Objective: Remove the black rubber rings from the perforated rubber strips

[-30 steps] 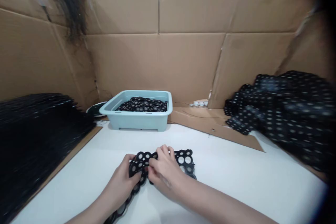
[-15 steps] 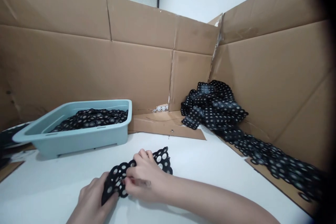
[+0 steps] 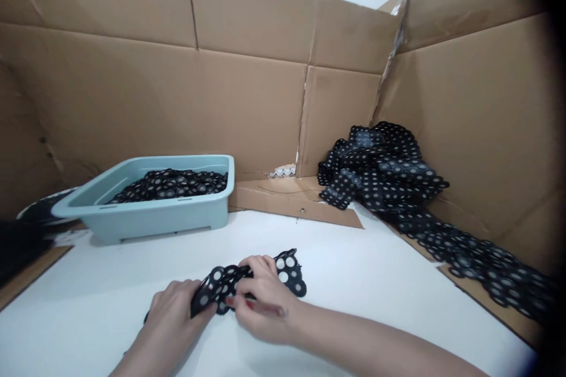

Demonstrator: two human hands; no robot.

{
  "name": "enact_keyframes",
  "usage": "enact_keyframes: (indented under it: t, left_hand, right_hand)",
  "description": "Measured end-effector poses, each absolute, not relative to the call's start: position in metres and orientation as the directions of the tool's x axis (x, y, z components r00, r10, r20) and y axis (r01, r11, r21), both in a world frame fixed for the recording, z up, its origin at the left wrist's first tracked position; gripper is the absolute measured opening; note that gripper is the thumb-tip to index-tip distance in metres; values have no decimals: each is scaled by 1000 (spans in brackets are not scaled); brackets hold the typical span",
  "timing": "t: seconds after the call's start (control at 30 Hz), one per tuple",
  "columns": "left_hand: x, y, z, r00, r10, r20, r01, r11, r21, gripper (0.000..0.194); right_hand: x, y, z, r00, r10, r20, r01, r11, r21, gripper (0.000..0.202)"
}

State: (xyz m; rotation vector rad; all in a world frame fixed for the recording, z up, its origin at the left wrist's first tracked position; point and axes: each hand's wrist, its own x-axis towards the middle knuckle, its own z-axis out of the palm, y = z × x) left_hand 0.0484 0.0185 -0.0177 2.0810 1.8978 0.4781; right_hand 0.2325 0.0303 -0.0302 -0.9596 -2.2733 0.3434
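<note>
A piece of black lace trim (image 3: 289,271) with round holes lies bunched low over the white table. My left hand (image 3: 174,309) is closed on its left part, thumb in front and fingers behind. My right hand (image 3: 262,293) is closed around a slim tool (image 3: 270,308), red towards the tip and clear at the back end. The tool's tip rests near the middle of the trim; its kind cannot be made out. The fingers of my right hand also touch the trim, hiding part of it, and its right end sticks out beyond them.
A light blue plastic basin (image 3: 163,215) with black holed lace inside stands at the back left. At the right, a heap of the same lace (image 3: 382,168) trails forward along the cardboard wall (image 3: 477,112). Cardboard also closes off the back.
The view has tilted down and shifted left, so things sit higher or further right. Both hands keep hold, and the red part of the tool shows more clearly.
</note>
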Motion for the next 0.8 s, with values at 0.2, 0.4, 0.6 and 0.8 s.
enact_keyframes:
  t: [0.2,0.4,0.6,0.8]
  left_hand:
    - [53,11,-5,140,990,29,921,-141,364,16]
    - [39,12,7,174,970,-169,881,-77,466,18]
    - [27,13,9,207,951,-228,846,-58,530,26]
    - [25,14,3,189,945,-267,773,25,633,31]
  right_hand:
    - [231,30,-26,-517,775,363,520,621,-587,19]
    - [228,26,-25,-524,803,283,531,568,-628,22]
    - [227,20,-22,-549,788,278,470,566,-677,20]
    - [228,20,-21,-558,797,231,454,527,-719,22]
